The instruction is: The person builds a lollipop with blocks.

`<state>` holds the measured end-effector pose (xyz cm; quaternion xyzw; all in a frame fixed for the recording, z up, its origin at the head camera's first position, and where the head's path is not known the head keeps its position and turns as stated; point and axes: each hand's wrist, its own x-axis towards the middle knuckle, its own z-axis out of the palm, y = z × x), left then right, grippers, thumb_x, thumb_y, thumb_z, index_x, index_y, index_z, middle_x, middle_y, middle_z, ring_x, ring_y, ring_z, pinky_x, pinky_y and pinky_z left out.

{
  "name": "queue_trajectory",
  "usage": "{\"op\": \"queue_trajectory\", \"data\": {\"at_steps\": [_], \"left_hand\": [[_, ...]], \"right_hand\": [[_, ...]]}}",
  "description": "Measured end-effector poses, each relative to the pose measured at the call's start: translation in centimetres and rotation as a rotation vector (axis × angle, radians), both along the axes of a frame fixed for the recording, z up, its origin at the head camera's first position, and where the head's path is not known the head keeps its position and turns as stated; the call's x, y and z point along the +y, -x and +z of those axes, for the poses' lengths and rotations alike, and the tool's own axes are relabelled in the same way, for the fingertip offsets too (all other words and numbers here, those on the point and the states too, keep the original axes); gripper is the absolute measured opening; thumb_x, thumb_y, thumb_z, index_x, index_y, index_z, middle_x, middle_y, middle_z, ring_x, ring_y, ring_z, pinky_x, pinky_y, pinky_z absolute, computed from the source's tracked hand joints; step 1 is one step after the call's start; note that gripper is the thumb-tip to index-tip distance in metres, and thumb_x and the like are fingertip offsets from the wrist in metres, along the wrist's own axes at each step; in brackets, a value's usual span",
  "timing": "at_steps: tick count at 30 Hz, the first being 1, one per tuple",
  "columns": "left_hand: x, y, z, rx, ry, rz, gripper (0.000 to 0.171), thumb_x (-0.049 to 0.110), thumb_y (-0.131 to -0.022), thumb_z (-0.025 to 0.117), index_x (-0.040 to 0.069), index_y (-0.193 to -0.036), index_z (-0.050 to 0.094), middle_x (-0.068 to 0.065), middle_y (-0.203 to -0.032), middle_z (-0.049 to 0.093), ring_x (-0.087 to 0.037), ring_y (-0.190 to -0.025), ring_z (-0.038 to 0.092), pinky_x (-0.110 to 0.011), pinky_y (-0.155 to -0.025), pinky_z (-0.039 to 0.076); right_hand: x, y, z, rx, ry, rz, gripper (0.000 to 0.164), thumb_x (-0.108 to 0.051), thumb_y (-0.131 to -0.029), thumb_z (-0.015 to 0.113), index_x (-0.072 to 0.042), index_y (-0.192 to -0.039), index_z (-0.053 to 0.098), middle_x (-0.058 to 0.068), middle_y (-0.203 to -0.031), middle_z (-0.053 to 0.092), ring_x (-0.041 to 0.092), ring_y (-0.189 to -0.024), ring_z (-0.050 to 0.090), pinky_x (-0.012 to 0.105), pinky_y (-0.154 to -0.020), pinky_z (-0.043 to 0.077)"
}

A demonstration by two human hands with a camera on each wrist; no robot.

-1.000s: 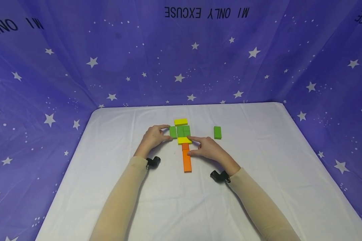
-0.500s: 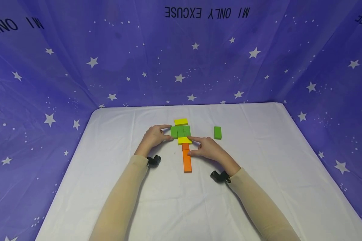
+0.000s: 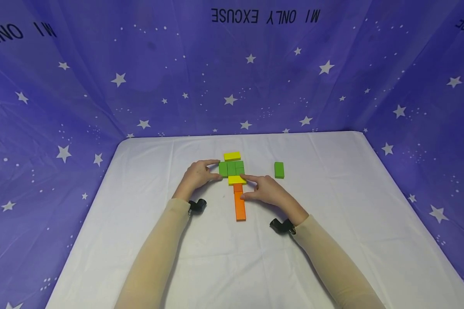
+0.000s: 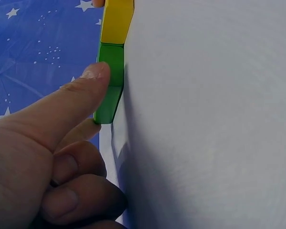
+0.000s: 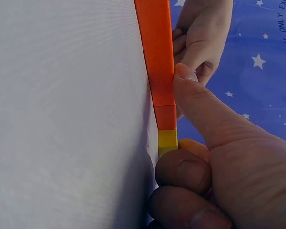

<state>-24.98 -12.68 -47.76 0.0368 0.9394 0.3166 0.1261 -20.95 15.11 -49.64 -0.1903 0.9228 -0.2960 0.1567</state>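
Observation:
My left hand pinches the leftmost green block by its far and near ends, index finger behind and thumb in front. That block lies flush against two more green pieces. In the left wrist view the thumb presses the green block beside a yellow one. My right hand steadies the row: its index fingertip touches the near yellow block, and its thumb rests on the long orange block. A short darker orange block sits between these two.
A second yellow block lies just behind the green group. Off to the right is a separate green block. White cloth covers the table, and a blue star-printed curtain encloses its back and sides.
My left hand has slid the leftmost green block slightly right, closing the narrow gap to the other green pieces. The right hand has stayed in place.

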Motion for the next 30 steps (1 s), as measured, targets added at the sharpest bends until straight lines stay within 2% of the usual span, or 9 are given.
{"op": "queue_trajectory", "data": {"at_steps": [10,17,23,27,30], "left_hand": [[-0.1,0.0,0.0,0.001,-0.008,0.001,0.068,0.044,-0.086,0.088,0.035,-0.148,0.063,-0.006,-0.098,0.067,-0.023,-0.084,0.054,-0.035,-0.076,0.043],[0.0,-0.3,0.0,0.012,-0.046,0.018,0.071,0.044,-0.086,0.087,0.033,-0.151,0.061,-0.004,-0.086,0.061,-0.02,-0.075,0.049,-0.035,-0.072,0.04],[0.2,-1.3,-0.2,0.034,-0.119,0.028,0.072,0.045,-0.089,0.084,0.033,-0.155,0.056,-0.001,-0.076,0.056,-0.017,-0.067,0.043,-0.035,-0.067,0.038],[0.5,-2.2,-0.4,0.042,-0.15,-0.012,0.075,0.05,-0.091,0.082,0.033,-0.157,0.052,0.0,-0.071,0.055,-0.016,-0.061,0.042,-0.032,-0.061,0.035],[0.9,-2.8,-0.5,0.041,-0.123,-0.042,0.079,0.055,-0.089,0.081,0.034,-0.159,0.05,0.0,-0.074,0.056,-0.016,-0.062,0.044,-0.031,-0.06,0.035]], "right_hand": [[-0.1,0.0,0.1,-0.005,-0.004,-0.006,0.085,-0.056,-0.085,0.085,-0.032,-0.159,0.051,-0.007,-0.06,0.031,0.013,-0.058,0.032,0.032,-0.06,0.029],[-0.1,0.0,0.1,-0.002,-0.009,-0.006,0.085,-0.056,-0.085,0.085,-0.032,-0.159,0.051,-0.006,-0.06,0.031,0.014,-0.058,0.032,0.031,-0.059,0.029],[-0.1,0.1,-0.2,0.003,-0.004,-0.004,0.085,-0.056,-0.084,0.086,-0.031,-0.158,0.052,-0.007,-0.06,0.031,0.013,-0.057,0.032,0.031,-0.059,0.029],[0.0,0.2,-0.3,0.006,-0.008,0.001,0.085,-0.056,-0.085,0.085,-0.031,-0.159,0.052,-0.007,-0.058,0.031,0.013,-0.055,0.031,0.031,-0.058,0.029],[0.0,0.2,-0.3,0.016,-0.008,0.009,0.085,-0.056,-0.085,0.085,-0.031,-0.159,0.052,-0.008,-0.058,0.031,0.012,-0.054,0.03,0.031,-0.058,0.029]]}}
